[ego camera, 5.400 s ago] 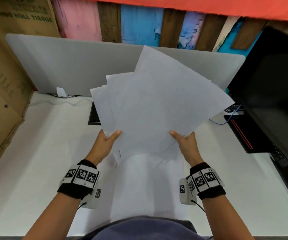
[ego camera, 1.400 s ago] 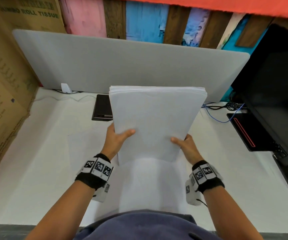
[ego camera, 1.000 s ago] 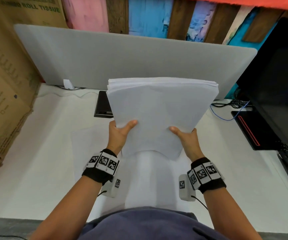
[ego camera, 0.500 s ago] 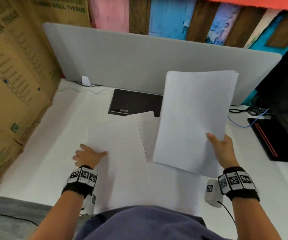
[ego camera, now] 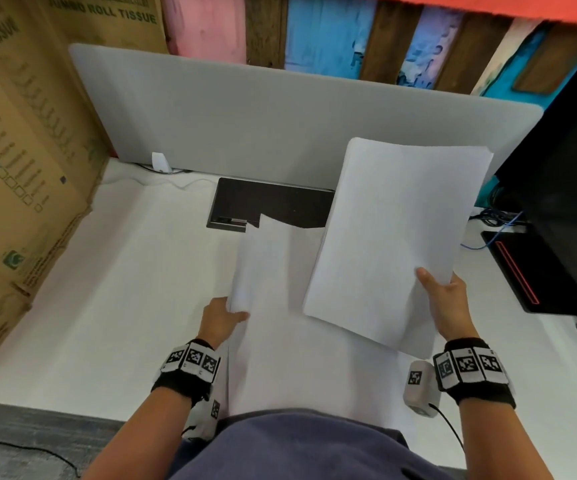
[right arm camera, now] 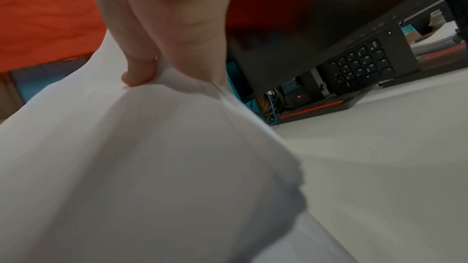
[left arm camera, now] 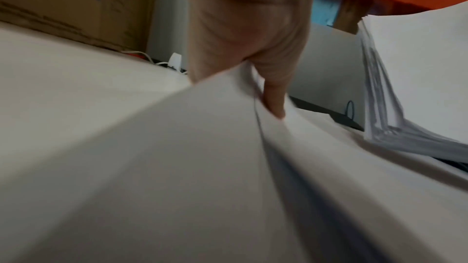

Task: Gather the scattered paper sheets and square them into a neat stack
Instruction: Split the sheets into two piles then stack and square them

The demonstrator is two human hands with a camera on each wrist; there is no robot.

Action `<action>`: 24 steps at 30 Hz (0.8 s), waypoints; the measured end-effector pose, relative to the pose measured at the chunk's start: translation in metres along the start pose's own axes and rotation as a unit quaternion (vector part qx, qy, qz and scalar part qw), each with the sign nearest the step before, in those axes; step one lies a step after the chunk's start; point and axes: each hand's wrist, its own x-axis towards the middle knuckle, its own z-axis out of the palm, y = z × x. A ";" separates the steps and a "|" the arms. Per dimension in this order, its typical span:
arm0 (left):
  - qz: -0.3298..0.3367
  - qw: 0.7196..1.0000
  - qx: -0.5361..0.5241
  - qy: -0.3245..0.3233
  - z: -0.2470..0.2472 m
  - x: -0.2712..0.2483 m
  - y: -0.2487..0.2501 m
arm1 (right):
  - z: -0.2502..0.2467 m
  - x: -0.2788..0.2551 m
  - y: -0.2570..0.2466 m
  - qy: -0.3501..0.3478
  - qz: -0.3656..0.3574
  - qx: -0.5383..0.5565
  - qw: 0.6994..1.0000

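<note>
My right hand [ego camera: 440,291] grips a squared stack of white paper [ego camera: 397,233] by its lower right corner, thumb on top, and holds it tilted above the desk; in the right wrist view the right hand [right arm camera: 152,71] pinches that stack [right arm camera: 126,167]. My left hand [ego camera: 228,311] pinches the left edge of loose white sheets [ego camera: 273,271] and lifts them off the white desk [ego camera: 113,289]. In the left wrist view the left hand [left arm camera: 266,95] holds the curled sheets [left arm camera: 177,167], and the stack [left arm camera: 410,87] hangs to the right. More paper [ego camera: 307,368] lies flat in front of me.
A grey divider panel [ego camera: 280,123] closes the back of the desk. A black flat device [ego camera: 266,202] lies before it. Cardboard boxes [ego camera: 13,161] stand at the left. A black monitor [ego camera: 571,174], its base [ego camera: 515,268] and a keyboard [right arm camera: 359,65] fill the right side.
My left hand has left the stack, gone down to the desk, and now lifts loose sheets by their left edge. The right hand alone holds the stack, shifted to the right.
</note>
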 end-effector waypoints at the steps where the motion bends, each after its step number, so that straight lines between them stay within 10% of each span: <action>1: 0.019 0.999 -0.023 0.018 -0.002 -0.001 0.000 | 0.000 0.000 0.000 -0.002 0.002 -0.002 1.000; 13: 0.144 0.979 -0.060 0.134 -0.056 0.014 0.042 | 0.010 0.006 0.004 -0.005 0.013 -0.032 0.999; 24: 0.026 1.000 -0.012 0.005 -0.033 0.027 0.016 | 0.015 0.010 0.011 0.005 0.030 -0.052 0.998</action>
